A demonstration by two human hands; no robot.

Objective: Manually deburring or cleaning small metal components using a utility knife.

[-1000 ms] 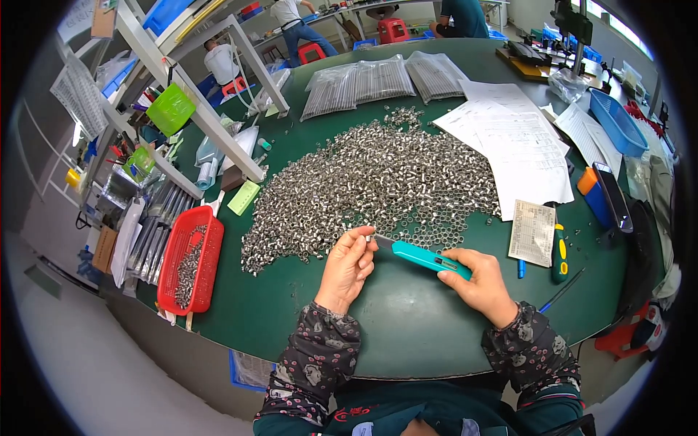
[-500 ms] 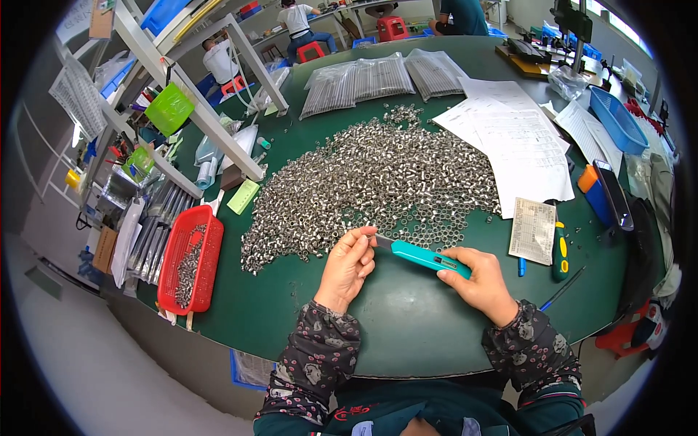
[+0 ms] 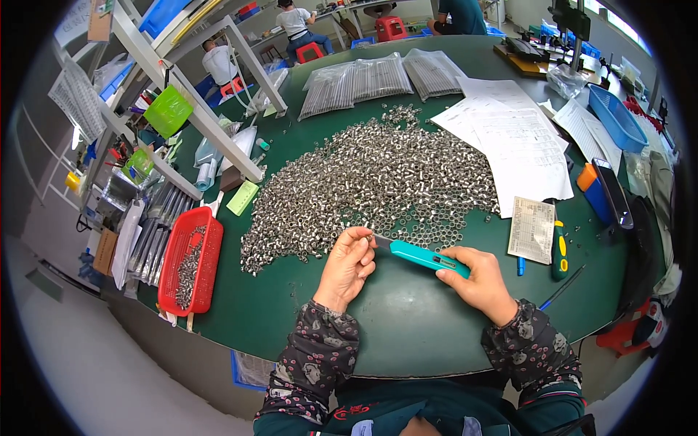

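My right hand [image 3: 476,282] grips a teal utility knife [image 3: 425,256] that points left, its blade tip reaching my left hand. My left hand [image 3: 349,265] pinches a small metal part against that tip; the part is too small to make out. Both hands rest on the green table [image 3: 407,327], just in front of a big heap of small silver metal sleeves [image 3: 378,182].
A red basket [image 3: 190,260] with several metal parts stands at the left edge. Paper sheets [image 3: 509,138], a small printed slip [image 3: 531,229], a yellow-handled tool [image 3: 558,247] and a blue bin [image 3: 616,118] lie to the right. Bagged metal rods [image 3: 378,76] lie at the back. People sit beyond the table.
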